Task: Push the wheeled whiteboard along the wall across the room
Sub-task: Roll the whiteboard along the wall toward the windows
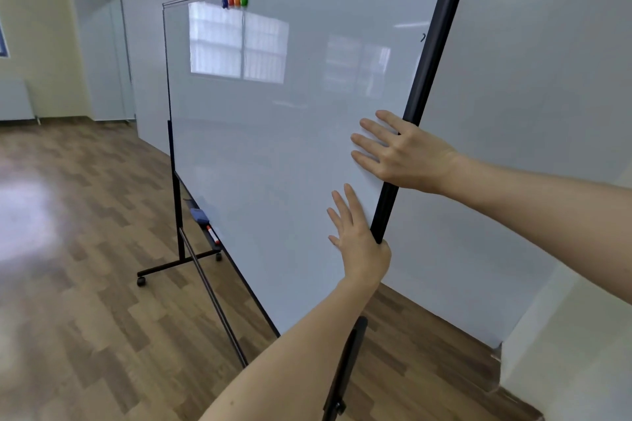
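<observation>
While both palms are pressing at the near edge of the whiteboard (pixel 273 133), which is standing just beside the wall (pixel 533 79), the right hand (pixel 407 152) and left hand (pixel 355 232) are lying flat, fingers spread, thumbs hooking behind the frame; pushing low and evenly should be keeping the casters (pixel 141 281) tracking straight

Pale grey wall (pixel 547 61) meets wood-plank floor (pixel 85 318); far left of it, a radiator (pixel 15 99) under cream wall (pixel 37 10).
</observation>
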Demonstrator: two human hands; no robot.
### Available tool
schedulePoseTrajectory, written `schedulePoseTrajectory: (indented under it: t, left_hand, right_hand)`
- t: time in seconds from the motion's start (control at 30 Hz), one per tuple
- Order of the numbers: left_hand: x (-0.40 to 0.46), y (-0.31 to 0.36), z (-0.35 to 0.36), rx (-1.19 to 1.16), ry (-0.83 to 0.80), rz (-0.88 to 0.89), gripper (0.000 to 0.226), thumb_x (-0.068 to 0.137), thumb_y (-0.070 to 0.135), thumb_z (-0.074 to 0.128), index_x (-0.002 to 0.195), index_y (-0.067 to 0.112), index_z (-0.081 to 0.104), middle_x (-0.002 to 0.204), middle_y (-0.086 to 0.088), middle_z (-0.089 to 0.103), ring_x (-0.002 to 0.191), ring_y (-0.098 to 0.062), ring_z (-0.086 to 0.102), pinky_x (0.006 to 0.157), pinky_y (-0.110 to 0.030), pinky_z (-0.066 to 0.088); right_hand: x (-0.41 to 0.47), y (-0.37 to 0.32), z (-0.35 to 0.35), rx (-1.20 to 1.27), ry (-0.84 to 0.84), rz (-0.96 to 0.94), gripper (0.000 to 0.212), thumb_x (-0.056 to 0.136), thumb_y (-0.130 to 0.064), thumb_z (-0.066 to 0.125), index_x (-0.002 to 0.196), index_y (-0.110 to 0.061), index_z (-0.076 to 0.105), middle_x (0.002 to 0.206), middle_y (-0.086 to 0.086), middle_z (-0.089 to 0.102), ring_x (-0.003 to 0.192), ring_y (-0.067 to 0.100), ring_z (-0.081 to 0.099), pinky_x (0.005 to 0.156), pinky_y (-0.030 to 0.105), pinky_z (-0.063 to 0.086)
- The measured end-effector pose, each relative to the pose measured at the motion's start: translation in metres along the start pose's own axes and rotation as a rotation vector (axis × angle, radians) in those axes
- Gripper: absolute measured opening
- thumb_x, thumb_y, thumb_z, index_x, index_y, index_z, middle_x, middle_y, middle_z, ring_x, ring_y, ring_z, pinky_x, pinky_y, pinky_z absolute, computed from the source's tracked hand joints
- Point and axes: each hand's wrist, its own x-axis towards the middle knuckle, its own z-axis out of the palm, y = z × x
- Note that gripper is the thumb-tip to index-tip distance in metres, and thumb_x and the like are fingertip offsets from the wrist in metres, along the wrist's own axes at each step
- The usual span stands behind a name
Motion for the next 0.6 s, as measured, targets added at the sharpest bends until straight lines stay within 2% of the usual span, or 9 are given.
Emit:
schedulePoseTrajectory:
  t: [0.3, 0.6]
  left_hand:
    - [0.117, -0.052, -0.027, 0.010, 0.007, 0.011, 0.113, 0.076, -0.018, 0.047, 0.148, 0.034, -0.023, 0.160, 0.004, -0.026, 0.147, -0.030, -0.021, 0.115, -0.063, 0.003]
    - [0.213, -0.090, -0.045, 0.057, 0.009, 0.006, 0.111, 0.079, -0.017, 0.049, 0.148, 0.029, -0.024, 0.160, 0.002, -0.027, 0.148, -0.031, -0.019, 0.115, -0.064, 0.006]
  right_hand:
    - [0.102, -0.008, 0.079, -0.002, -0.015, 0.004, 0.058, 0.095, 0.003, 0.012, 0.107, -0.011, 0.067, 0.119, 0.014, 0.068, 0.113, 0.040, 0.061, 0.101, 0.052, 0.047]
    - [0.180, -0.013, 0.146, 0.019, -0.019, 0.027, 0.055, 0.089, 0.001, 0.018, 0.112, -0.012, 0.067, 0.123, 0.014, 0.067, 0.115, 0.040, 0.060, 0.102, 0.053, 0.046]
